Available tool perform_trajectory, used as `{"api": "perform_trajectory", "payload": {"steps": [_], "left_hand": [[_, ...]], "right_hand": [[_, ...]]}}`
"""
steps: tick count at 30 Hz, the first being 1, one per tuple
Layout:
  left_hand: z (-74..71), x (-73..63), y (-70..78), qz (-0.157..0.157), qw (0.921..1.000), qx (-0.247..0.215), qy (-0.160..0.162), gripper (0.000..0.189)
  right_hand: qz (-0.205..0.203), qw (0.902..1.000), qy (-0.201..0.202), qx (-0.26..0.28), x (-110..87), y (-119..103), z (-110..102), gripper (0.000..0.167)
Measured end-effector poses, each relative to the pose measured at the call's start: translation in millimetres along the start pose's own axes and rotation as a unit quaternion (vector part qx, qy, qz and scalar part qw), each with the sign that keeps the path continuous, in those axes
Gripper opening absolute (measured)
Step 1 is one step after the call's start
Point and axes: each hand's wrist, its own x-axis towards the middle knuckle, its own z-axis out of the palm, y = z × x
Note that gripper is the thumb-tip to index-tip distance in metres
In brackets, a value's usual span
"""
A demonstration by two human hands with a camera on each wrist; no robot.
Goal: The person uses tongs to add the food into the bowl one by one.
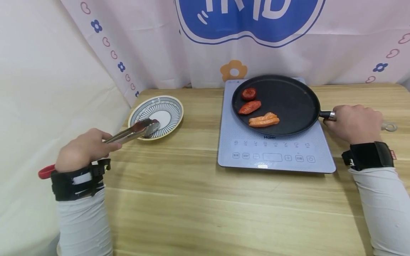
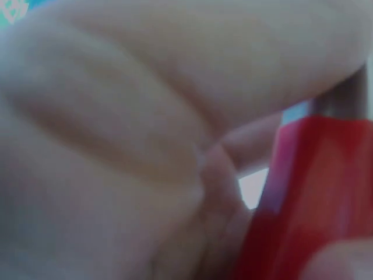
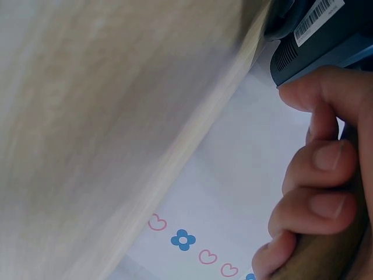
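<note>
My left hand [image 1: 84, 149] grips a pair of metal tongs [image 1: 126, 135] with a red grip [image 2: 317, 192]. The tongs' tips are over the blue-striped plate [image 1: 137, 110]; a dark reddish patch shows at them, and I cannot tell whether they hold food. On the right, my right hand [image 1: 353, 122] has its fingers curled round the handle [image 1: 327, 114] of a black flat pan [image 1: 288, 103]. Along the pan's left side lie a round red piece [image 1: 249, 94], a long red piece [image 1: 250, 107] and an orange, white-lined piece like salmon [image 1: 264, 120].
Beneath the pan is a pale induction cooker [image 1: 230, 142] with touch buttons along its front. Both stand on a wood-grain table [image 1: 192, 209]. A printed curtain [image 1: 153, 46] hangs right behind the table, and a pale cloth wall [image 1: 48, 71] borders the left.
</note>
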Motion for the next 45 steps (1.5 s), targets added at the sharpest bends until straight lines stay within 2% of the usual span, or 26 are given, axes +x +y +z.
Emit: {"api": "perform_trajectory", "payload": {"steps": [4,11,16,30,39,45], "left_hand": [[5.2,9.5,0.4,0.004,1.0,-0.004,0.006,0.049],[6.7,15.5,6.1,0.002,0.9988,0.039,0.031,0.05],[11.9,20.4,9.9,0.003,0.9977,0.051,0.046,0.049],[19.8,30.8,18.1,0.053,0.9925,0.062,0.091,0.039],[16.4,29.7,27.8,0.094,0.984,0.055,0.141,0.034],[12.7,30.6,41.1,0.118,0.9796,0.065,0.15,0.027]], "right_hand": [[-0.008,0.9999,0.011,0.009,0.2,0.0,1.0,0.038],[-0.007,0.9999,0.012,0.01,-0.6,1.5,-0.5,0.036],[-0.009,0.9998,0.009,0.013,-1.2,3.4,0.0,0.036],[-0.02,0.9994,0.01,0.025,-0.5,4.9,-0.2,0.035],[-0.017,0.9994,0.013,0.026,1.0,6.0,0.3,0.034],[-0.019,0.9994,0.013,0.026,0.2,5.5,0.6,0.036]]}}
